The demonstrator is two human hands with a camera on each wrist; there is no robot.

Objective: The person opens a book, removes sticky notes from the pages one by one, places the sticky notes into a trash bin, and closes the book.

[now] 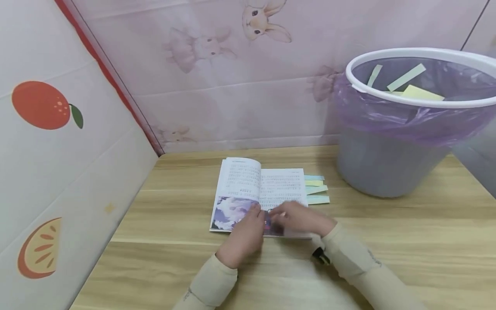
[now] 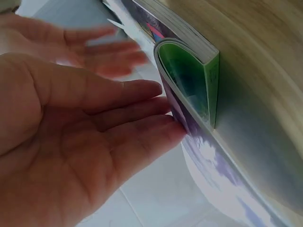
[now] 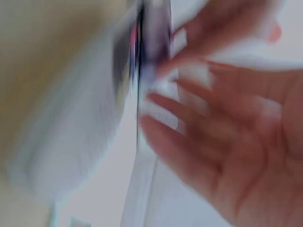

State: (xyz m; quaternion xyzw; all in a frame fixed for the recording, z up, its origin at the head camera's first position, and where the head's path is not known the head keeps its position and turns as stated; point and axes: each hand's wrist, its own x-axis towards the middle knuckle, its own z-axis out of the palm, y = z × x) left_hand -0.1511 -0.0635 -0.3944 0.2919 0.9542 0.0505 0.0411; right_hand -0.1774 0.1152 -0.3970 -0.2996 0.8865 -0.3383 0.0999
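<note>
A grey bin (image 1: 379,161) stands at the right rear of the counter (image 1: 151,254), lined with a purple bag (image 1: 410,122) that is folded out under a white rim (image 1: 387,96). Inside, a yellow piece of paper (image 1: 422,93) lies near a long pale strip (image 1: 407,77), and a shorter strip (image 1: 374,76) leans against the liner. How full the bin is below them, I cannot tell.

An open book (image 1: 260,189) lies on the counter, well left of the bin, with blue, yellow and greenish paper tabs (image 1: 315,189) sticking out past its right edge. The left hand (image 1: 245,232) has its fingers extended, tips against the page near the fold. The right hand (image 1: 296,216) is over the lower right page; its fingers spread loosely, though blur hides whether they touch the paper
</note>
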